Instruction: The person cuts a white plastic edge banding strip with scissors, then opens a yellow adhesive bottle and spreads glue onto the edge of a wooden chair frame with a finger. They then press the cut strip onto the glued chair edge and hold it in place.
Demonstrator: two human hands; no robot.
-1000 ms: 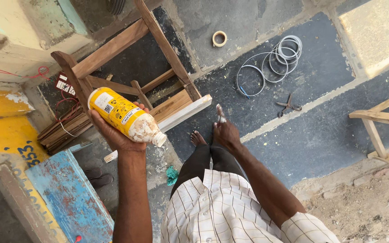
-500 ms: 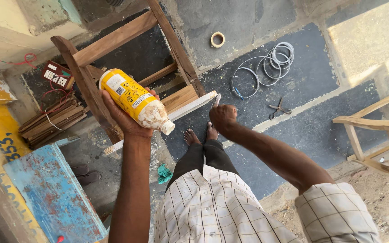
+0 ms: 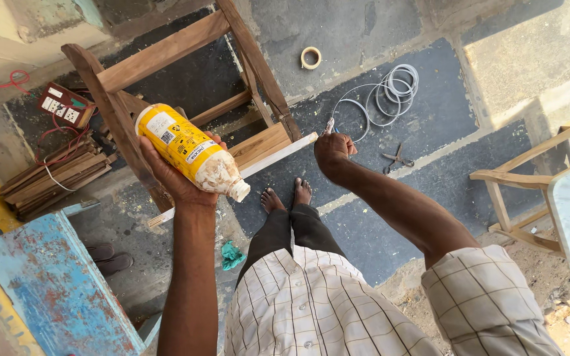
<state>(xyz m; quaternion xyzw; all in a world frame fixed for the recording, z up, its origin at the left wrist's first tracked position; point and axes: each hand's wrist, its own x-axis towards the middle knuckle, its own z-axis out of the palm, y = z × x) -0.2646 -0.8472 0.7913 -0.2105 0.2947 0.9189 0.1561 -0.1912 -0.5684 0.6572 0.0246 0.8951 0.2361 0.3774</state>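
My left hand grips a clear bottle with a yellow label. The bottle is tipped with its open neck pointing down and to the right, and pale glue clings inside its lower end. My right hand is closed on a small thin metal tool whose tip sticks up above the fist. Just beyond both hands lies a wooden chair frame on the floor, with a pale wooden slat across its near end. My bare feet stand below the slat.
A tape roll, a coil of grey wire and scissors lie on the dark stone floor. Another wooden chair stands at the right. A blue box, stacked wood strips and a socket board are at the left.
My left hand has tilted the bottle further, neck pointing down. My right hand has risen from near my knee and moved right, toward the slat's end.
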